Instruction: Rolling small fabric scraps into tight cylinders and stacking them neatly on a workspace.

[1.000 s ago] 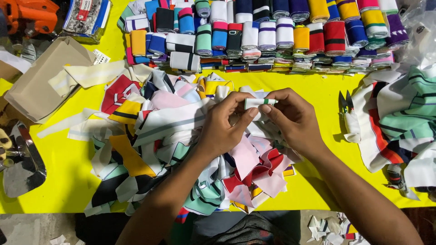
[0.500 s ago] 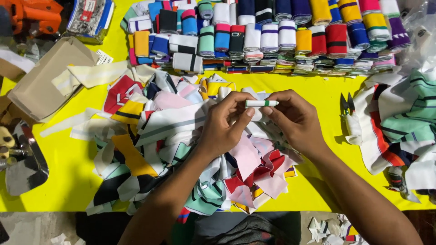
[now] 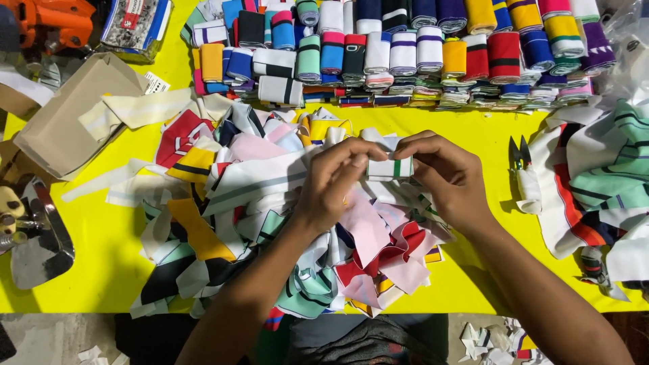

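A small white fabric strip (image 3: 390,167) with a green stripe is rolled tight and held level above the heap of cloth scraps (image 3: 270,223), pinched at its left end by the left hand (image 3: 334,182) and at its right end by the right hand (image 3: 449,177). At far left an open cardboard box (image 3: 64,118) holds pale strips. Rolled bands (image 3: 405,54) line the far edge. Bare yellow table (image 3: 88,270) shows at lower left; small scissors (image 3: 519,154) lie to the right.
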